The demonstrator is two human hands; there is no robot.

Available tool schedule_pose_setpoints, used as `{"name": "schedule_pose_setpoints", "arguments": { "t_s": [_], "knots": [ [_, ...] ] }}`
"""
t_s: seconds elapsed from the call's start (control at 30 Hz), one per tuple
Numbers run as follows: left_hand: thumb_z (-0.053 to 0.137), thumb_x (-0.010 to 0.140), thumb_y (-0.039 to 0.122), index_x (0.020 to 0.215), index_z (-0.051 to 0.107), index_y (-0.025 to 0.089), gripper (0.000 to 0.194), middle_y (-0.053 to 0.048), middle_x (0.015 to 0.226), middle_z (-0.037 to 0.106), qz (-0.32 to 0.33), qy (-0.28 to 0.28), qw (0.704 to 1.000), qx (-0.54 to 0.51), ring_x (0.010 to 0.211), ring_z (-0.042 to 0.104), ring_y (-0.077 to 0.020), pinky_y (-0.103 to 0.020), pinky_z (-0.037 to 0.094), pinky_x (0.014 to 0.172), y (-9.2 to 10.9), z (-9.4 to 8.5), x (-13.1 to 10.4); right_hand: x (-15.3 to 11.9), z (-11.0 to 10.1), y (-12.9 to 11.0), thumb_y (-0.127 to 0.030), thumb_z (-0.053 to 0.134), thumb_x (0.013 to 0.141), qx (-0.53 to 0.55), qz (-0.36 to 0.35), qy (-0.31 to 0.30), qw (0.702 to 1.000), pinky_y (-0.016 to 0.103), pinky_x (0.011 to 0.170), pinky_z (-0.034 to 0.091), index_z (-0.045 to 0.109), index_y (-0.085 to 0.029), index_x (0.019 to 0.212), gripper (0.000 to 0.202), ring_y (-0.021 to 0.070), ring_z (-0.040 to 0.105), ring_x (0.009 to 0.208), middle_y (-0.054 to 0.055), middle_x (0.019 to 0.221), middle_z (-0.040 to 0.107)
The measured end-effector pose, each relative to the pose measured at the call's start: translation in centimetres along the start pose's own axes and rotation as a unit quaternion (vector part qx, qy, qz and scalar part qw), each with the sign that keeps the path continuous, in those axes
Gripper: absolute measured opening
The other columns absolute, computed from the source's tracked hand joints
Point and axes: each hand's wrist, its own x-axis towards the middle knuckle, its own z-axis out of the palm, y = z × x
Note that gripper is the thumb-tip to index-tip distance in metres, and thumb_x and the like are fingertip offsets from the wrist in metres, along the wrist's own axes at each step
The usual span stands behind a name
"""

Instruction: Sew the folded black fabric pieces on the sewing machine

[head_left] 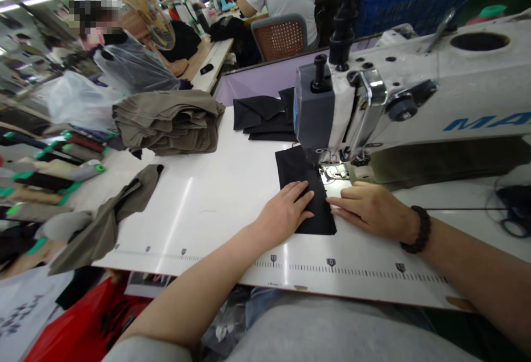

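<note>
Head view: left hand (286, 210) covers black fabric (296, 168).

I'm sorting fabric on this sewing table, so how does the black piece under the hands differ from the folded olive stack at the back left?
The black piece is a single flat layer; the olive stack is many folded layers piled thick. The black piece lies under the sewing machine, pressed by the left hand and right hand; the olive stack sits untouched. Both rest on the white table.

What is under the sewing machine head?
The far end of the black cloth lies under the sewing machine head, held flat by the left hand and right hand. The needle itself is hidden.
</note>
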Motion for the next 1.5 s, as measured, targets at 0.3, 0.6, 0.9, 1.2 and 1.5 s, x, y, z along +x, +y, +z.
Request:
{"name": "schedule_pose_setpoints", "arguments": {
  "t_s": [0.3,0.6,0.9,1.2,1.5],
  "knots": [
    [0.051,0.086,0.035,0.111,0.056,0.005,0.04,-0.016,0.117,0.054,0.001,-0.002,1.0,-0.018,0.111,0.048,-0.0253,-0.037,0.043,0.095,-2.5,-0.5,4.2,0.3,0.8,0.5,-0.027,0.044,0.088,-0.053,0.057,-0.006,0.997,0.027,0.056,0.034,0.061,-0.014,0.103,0.027,0.0135,0.053,0.059,0.002,0.069,0.061],
    [0.051,0.086,0.032,0.11,0.057,0.007,0.035,-0.014,0.117,0.054,-0.003,0.01,0.999,-0.039,0.112,0.048,-0.0247,-0.037,0.043,0.095,-3.0,-0.2,4.5,0.6,1.1,0.3,-0.027,0.045,0.087,-0.072,0.086,0.005,0.994,0.026,0.054,0.036,0.061,-0.014,0.105,0.028,0.014,0.056,0.061,0.004,0.072,0.065],
    [0.051,0.086,0.032,0.109,0.057,0.008,0.034,-0.014,0.116,0.055,-0.006,0.005,0.999,-0.045,0.112,0.048,-0.0248,-0.038,0.043,0.095,-3.4,-0.2,4.9,0.7,1.5,0.3,-0.03,0.045,0.086,-0.092,0.106,0.016,0.99,0.026,0.051,0.035,0.061,-0.017,0.108,0.03,0.0152,0.056,0.063,0.005,0.079,0.067],
    [0.052,0.086,0.029,0.11,0.056,0.009,0.032,-0.013,0.117,0.054,-0.007,-0.007,0.999,-0.049,0.112,0.048,-0.0238,-0.037,0.042,0.096,-3.5,-0.5,5.1,0.7,1.7,0.4,-0.028,0.044,0.087,-0.072,0.117,0.02,0.99,0.026,0.055,0.042,0.061,-0.016,0.108,0.03,0.0163,0.059,0.067,0.006,0.079,0.068],
    [0.052,0.086,0.029,0.112,0.056,0.008,0.033,-0.013,0.117,0.055,0.001,0.001,0.998,-0.062,0.112,0.047,-0.0237,-0.036,0.041,0.097,-3.8,-0.2,5.0,0.8,1.7,0.4,-0.028,0.045,0.087,-0.075,0.112,0.029,0.99,0.025,0.053,0.041,0.061,-0.015,0.108,0.03,0.016,0.06,0.067,0.005,0.081,0.067]
  ]
}}
